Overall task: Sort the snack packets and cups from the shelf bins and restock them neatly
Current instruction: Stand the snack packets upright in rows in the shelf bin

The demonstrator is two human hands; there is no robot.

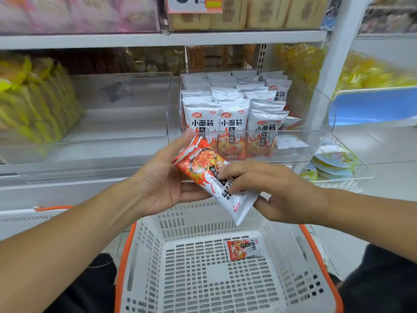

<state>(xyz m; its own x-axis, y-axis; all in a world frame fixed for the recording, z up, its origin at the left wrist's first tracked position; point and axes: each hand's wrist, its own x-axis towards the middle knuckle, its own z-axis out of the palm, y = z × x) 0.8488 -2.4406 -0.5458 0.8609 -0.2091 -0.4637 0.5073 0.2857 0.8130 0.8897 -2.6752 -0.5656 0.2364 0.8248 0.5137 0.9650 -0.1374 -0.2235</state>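
We hold a snack packet (212, 177) in both hands over the white basket (144, 256), just before the shelf's front edge: it is white at one end, orange-red with flames and a food picture at the other, with black lettering, our left hand (162, 179) cupping its orange end and our right hand (270, 188) with fingers (234, 175) curled over its middle. One like packet (243, 249) lies flat on the basket floor. The clear bin (304, 132) on the shelf holds upright rows of the same packets (232, 123).
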